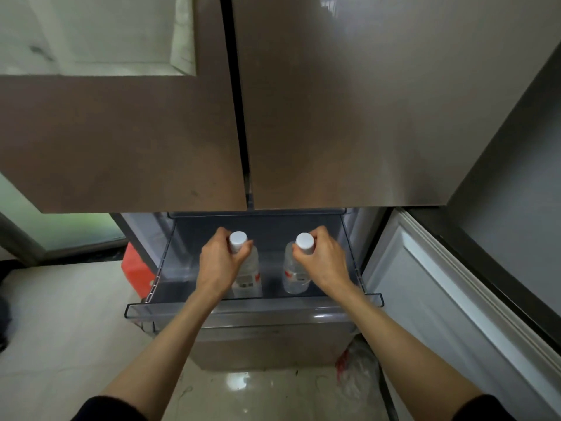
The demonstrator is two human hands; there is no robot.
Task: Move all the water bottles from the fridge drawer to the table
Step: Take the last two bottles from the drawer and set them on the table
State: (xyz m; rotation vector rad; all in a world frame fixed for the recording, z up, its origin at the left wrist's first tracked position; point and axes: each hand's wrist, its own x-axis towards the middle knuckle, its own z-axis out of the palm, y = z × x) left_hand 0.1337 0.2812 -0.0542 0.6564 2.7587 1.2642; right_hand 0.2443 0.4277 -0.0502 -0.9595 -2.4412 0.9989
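Two water bottles stand upright mid-drawer (145, 311). The left hand (220, 262) grips the left bottle (249, 271) at its neck; the right hand (323, 259) grips the right bottle (291, 275) likewise. Probably full, heavy, slippery; necks hold best.

Head view, looking down, close over fridge drawer (255, 309)

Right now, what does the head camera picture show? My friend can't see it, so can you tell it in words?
Two hands reach into an open fridge drawer, each gripping the neck of a clear, white-capped water bottle: left hand on the left bottle, right hand on the right bottle. Closed fridge doors loom above.
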